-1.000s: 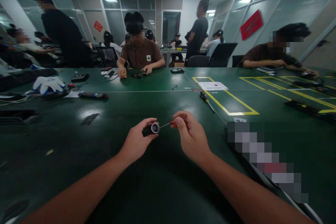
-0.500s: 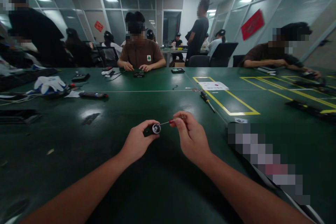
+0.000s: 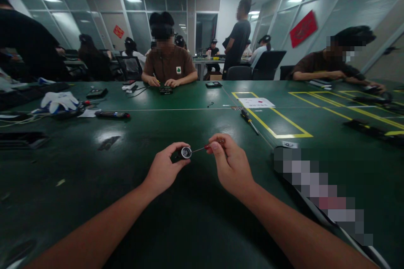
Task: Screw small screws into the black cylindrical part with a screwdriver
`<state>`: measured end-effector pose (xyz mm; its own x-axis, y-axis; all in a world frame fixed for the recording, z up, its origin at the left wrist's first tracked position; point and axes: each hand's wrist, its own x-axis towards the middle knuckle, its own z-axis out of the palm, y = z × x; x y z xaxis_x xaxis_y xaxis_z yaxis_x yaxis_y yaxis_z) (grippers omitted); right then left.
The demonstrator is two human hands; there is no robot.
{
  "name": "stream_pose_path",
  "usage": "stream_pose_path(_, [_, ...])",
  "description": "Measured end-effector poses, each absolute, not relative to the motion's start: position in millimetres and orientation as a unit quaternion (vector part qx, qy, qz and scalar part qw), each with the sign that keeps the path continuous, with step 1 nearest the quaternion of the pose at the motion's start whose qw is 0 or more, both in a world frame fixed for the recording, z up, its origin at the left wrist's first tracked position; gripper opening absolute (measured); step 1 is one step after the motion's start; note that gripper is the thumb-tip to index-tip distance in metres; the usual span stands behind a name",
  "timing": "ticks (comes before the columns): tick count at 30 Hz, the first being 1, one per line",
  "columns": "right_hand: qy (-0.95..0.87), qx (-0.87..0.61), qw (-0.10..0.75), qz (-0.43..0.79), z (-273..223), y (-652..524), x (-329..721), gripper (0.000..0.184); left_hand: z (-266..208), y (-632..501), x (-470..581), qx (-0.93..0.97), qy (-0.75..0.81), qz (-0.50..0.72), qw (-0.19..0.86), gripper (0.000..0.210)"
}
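Note:
Between thumb and fingers, my left hand grips a small dark cylindrical part with a silvery ring at its open end, which faces me. My right hand is closed around the red handle of a small screwdriver. Its thin shaft points left, and the tip meets the right side of the ring; whether it is inside the rim or just against it I cannot tell. Both hands are held above the green table. My fingers hide the far side of the part and most of the handle.
Beyond my hands lies a yellow-and-black screwdriver near a white paper. White gloves and a dark pen-shaped tool are at left. A dark-edged pixelated object lies right. Across the table a person handles a small device.
The ringed part has shifted slightly left and up in my left hand and turned a little. The screwdriver shaft now tilts slightly differently against it. At far left, a standing person has leaned further left.

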<state>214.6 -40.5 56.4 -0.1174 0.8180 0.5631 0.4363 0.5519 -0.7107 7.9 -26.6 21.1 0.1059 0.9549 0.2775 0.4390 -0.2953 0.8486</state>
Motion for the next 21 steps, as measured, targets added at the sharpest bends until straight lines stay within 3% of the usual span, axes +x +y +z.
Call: stream_pose_path(21, [-0.722, -0.431, 0.501, 0.206, 55.3, -41.6, 213.0, 0.017, 22.4, -27.7, 9.3, 0.68, 0.514, 0.425, 0.303, 0.033])
